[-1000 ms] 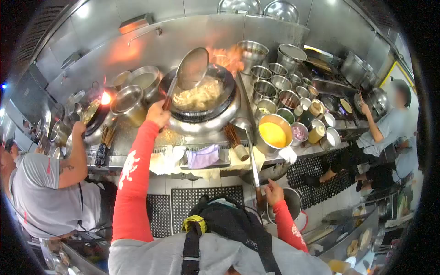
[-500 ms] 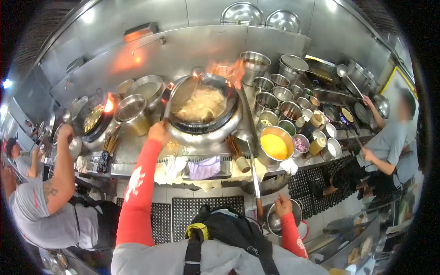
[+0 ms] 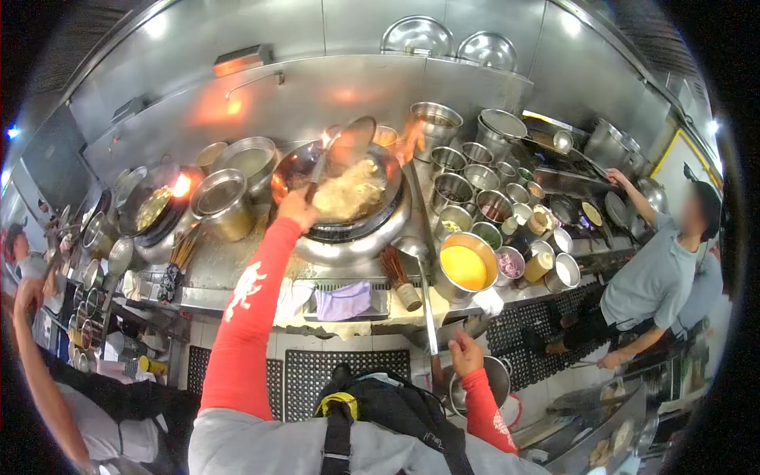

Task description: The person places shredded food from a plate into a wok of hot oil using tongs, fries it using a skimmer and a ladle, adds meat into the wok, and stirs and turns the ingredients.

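Observation:
My left hand [image 3: 297,210] grips the dark handle of a round mesh strainer [image 3: 353,141], raised over the back of the wok [image 3: 389,220]. Pale food [image 3: 348,191] lies in the wok, with flames at its rear rim. My right hand [image 3: 467,353], half curled with fingers apart and nothing visible in it, hovers above a metal pot [image 3: 502,380] on the right. Just left of that hand is the wooden handle end of a long ladle [image 3: 431,309], whose bowl rests on the counter.
A bamboo brush [image 3: 401,285] and purple cloth [image 3: 343,302] lie along the front edge. A yellow-filled pot [image 3: 464,267] and several small containers stand to the right. Another flaming wok [image 3: 153,207] is left. A co-worker [image 3: 651,273] stands right; another's arm [image 3: 49,380] is left.
My left hand has moved right and up, and the strainer has tilted up out of the wok. My right hand has shifted slightly left. The left co-worker has moved left and down.

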The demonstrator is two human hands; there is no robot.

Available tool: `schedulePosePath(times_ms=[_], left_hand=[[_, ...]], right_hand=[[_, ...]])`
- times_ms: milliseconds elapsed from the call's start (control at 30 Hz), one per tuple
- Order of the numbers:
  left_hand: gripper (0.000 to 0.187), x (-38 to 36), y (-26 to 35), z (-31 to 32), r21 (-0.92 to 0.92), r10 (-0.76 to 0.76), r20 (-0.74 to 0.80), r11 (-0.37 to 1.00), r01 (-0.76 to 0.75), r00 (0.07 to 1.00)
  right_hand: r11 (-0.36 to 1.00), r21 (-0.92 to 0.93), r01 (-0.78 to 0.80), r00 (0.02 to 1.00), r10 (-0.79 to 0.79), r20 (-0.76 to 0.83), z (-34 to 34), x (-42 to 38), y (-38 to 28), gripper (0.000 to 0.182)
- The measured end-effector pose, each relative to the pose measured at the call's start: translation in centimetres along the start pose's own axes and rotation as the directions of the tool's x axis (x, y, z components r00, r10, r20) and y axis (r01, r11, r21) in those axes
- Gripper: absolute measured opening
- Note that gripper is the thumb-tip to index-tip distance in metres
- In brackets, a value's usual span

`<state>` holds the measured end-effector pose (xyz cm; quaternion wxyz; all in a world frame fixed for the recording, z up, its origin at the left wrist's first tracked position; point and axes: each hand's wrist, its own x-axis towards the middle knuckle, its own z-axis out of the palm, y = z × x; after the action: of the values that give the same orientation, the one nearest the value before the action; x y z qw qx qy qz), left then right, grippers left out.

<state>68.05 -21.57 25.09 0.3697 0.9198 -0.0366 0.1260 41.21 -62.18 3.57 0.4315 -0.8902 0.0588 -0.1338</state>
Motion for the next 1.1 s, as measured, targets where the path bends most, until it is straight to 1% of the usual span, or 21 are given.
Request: schedulePosePath(times_ms=[33, 67, 100, 200, 300, 333, 400, 433, 467, 533, 633, 700, 733, 833, 867, 900, 933, 967, 1000, 1033, 1100], left_hand=[[0.036, -1.0, 1.7, -1.8, -0.014, -0.158, 0.079, 0.987, 0.160, 0.984], [0.033, 0.0, -0.6, -1.3, 0.158, 0.040, -0.058, 0.987, -0.030, 0.998], [0.031, 1.0, -2.8, -0.9, 0.346, 0.257, -0.161, 0.919, -0.189, 0.953], [0.032, 1.0, -1.3, -2.5, 0.406, 0.061, -0.088, 0.914, -0.020, 0.994], [0.039, 1.6, -4.0, -1.4, 0.540, 0.037, -0.082, 0.842, 0.013, 0.996], [0.043, 1.8, -4.8, -0.9, 0.581, 0.021, -0.072, 0.813, 0.024, 0.997], [0.052, 2.3, -6.5, 0.2, 0.645, -0.023, -0.051, 0.762, 0.050, 0.998], [0.052, 2.2, -7.0, 0.6, 0.638, -0.028, -0.062, 0.768, 0.061, 0.998], [0.053, 1.9, -7.5, 1.2, 0.628, -0.036, -0.070, 0.775, 0.073, 0.997], [0.055, 0.9, -8.0, 2.3, 0.621, -0.052, -0.069, 0.779, 0.084, 0.996], [0.052, -0.2, -8.3, 3.2, 0.556, -0.089, -0.074, 0.823, 0.115, 0.993], [0.049, -0.3, -9.0, 3.4, 0.458, -0.081, -0.113, 0.880, 0.124, 0.990], [0.047, -0.3, -9.1, 3.4, 0.407, -0.080, -0.133, 0.904, 0.128, 0.988], [0.038, -0.8, -8.7, 3.3, 0.184, -0.172, -0.286, 0.956, 0.230, 0.943], [0.028, -0.7, -9.1, 3.2, 0.181, -0.133, -0.350, 0.962, 0.206, 0.927], [0.023, -0.3, -9.0, 2.7, 0.120, -0.205, -0.322, 0.960, 0.254, 0.924], [0.019, -0.4, -8.2, 1.8, 0.060, -0.279, -0.287, 0.949, 0.308, 0.916], [0.015, -0.8, -7.5, 1.0, 0.003, -0.352, -0.249, 0.931, 0.364, 0.902], [0.006, -1.4, -6.6, 0.1, -0.320, -0.490, -0.131, 0.844, 0.431, 0.862], [0.005, -1.8, -7.3, 0.0, -0.448, -0.518, -0.055, 0.777, 0.442, 0.854], [0.002, -2.5, -9.0, -0.3, -0.663, -0.534, 0.101, 0.593, 0.457, 0.840]], right_hand=[[0.998, 0.032, -0.056, 0.998, 0.056, 0.012, -0.5, -0.5, -0.7, 0.039], [0.992, 0.062, -0.110, 0.994, 0.108, 0.027, -1.3, -1.3, -1.5, 0.039], [0.983, 0.091, -0.157, 0.987, 0.154, 0.043, -1.8, -1.5, -2.0, 0.040], [0.992, -0.014, -0.128, 0.991, 0.129, 0.044, -1.9, -2.1, 0.9, 0.037], [0.997, -0.027, -0.066, 0.998, 0.066, -0.011, -1.7, -1.9, 0.9, 0.039], [0.993, -0.086, -0.078, 0.996, 0.081, 0.027, -2.3, -1.7, -0.9, 0.038], [0.997, -0.051, -0.062, 0.998, 0.063, 0.025, -1.8, -1.5, -0.9, 0.037], [0.998, -0.038, -0.058, 0.998, 0.059, 0.028, -1.9, -1.4, -1.8, 0.037], [0.991, -0.046, -0.123, 0.988, 0.126, 0.083, -2.4, -1.4, -2.9, 0.038], [0.995, -0.025, -0.097, 0.992, 0.099, 0.077, -2.0, -1.7, -1.7, 0.038], [0.997, -0.019, -0.074, 0.993, 0.075, 0.090, -1.9, -2.6, -1.2, 0.038], [0.998, -0.053, -0.019, 0.997, 0.022, 0.068, -1.3, -2.8, 0.4, 0.038], [0.998, -0.049, -0.032, 0.997, 0.035, 0.075, -1.6, -2.8, 0.6, 0.038], [0.997, -0.031, -0.067, 0.993, 0.070, 0.095, -1.6, -3.0, 0.6, 0.039], [0.997, -0.030, -0.064, 0.993, 0.067, 0.101, -1.4, -2.9, 0.9, 0.040], [0.998, -0.029, -0.059, 0.992, 0.062, 0.108, -1.2, -2.8, 0.9, 0.040], [0.993, -0.016, -0.115, 0.984, 0.116, 0.135, -1.2, -2.6, -0.3, 0.039], [0.995, 0.006, -0.102, 0.987, 0.100, 0.124, -0.9, -2.4, -1.0, 0.038], [0.996, 0.029, -0.085, 0.990, 0.081, 0.112, -0.6, -2.2, -1.5, 0.036], [0.996, 0.053, -0.070, 0.993, 0.065, 0.100, -0.4, -1.8, -2.2, 0.035], [0.996, 0.023, -0.086, 0.988, 0.083, 0.134, 0.0, -1.3, -3.3, 0.036]])
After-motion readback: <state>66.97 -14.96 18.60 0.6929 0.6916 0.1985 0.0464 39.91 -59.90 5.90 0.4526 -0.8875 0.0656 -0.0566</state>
